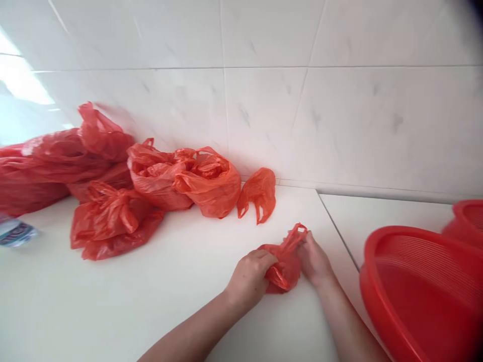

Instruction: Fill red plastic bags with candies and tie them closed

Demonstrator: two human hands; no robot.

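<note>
A crumpled red plastic bag (286,269) is between my two hands, low over the white tabletop (169,301). My left hand (251,276) is closed on the bag's left side, its fingers curled over the plastic. On the other side, my right hand (314,257) grips the bag near its looped handles, which stick up above the fingers. Part of my right fingers is hidden behind the plastic. Just beyond my hands, a flattened red plastic bag (262,191) lies against the wall with its handles towards me.
Full red bags (211,186) line the tiled wall (264,110) to the left. A knotted red bag (113,221) sits nearer, beside a clear bottle (17,234) at the left edge. Red plastic baskets (381,281) stand on the right, past a seam in the tabletop.
</note>
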